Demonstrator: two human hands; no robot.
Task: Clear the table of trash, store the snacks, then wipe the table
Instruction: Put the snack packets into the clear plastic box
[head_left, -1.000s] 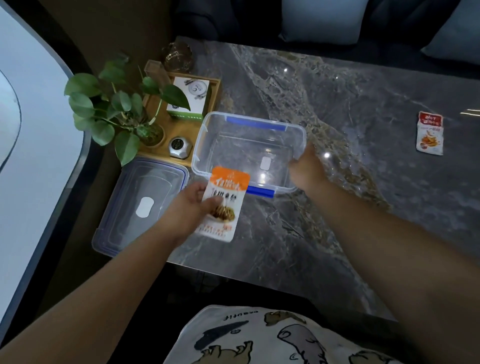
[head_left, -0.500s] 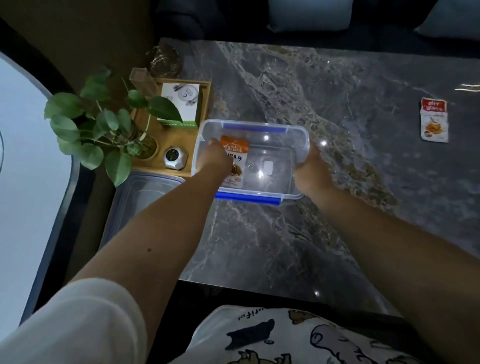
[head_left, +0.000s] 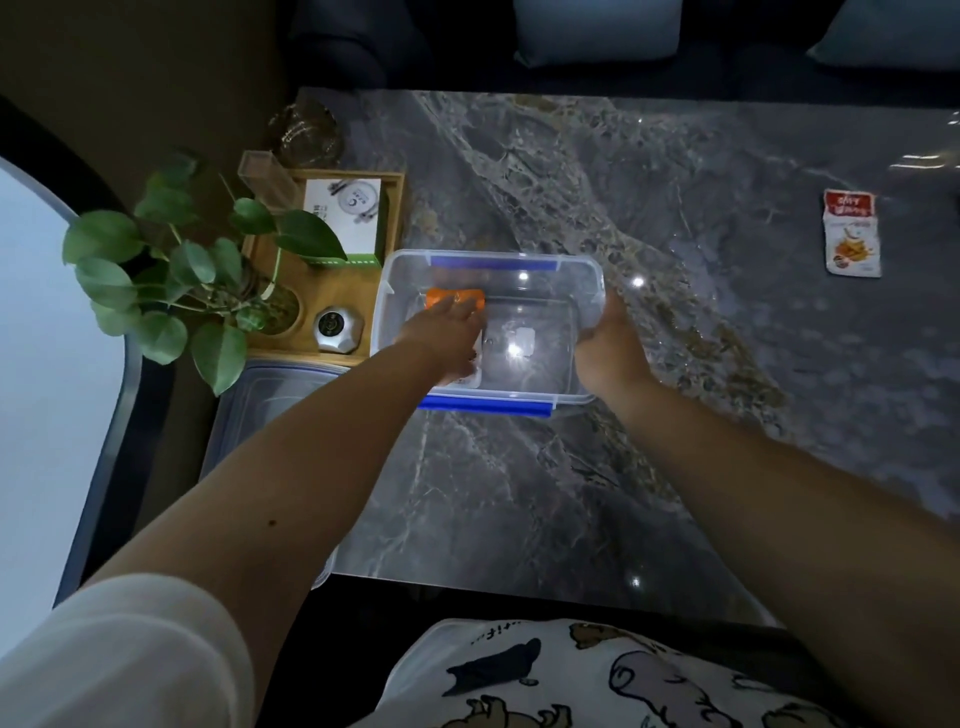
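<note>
Inside the clear container (head_left: 540, 312) on the marble bench (head_left: 519, 493), the left hand (head_left: 441, 332) lays the orange snack packet (head_left: 455, 300) flat, fingers extended over it rather than pinching. The right hand (head_left: 608, 343) grips the container's right rim, steadying it. Best to let the packet lie flat against the left wall, leaving room for the red snack packet (head_left: 852, 236) lying well apart, far right.

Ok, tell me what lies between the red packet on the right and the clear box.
Nothing visible. Bare marble table runs from the red snack packet to the clear box; the right hand holds its right rim, and the top is open.
</note>
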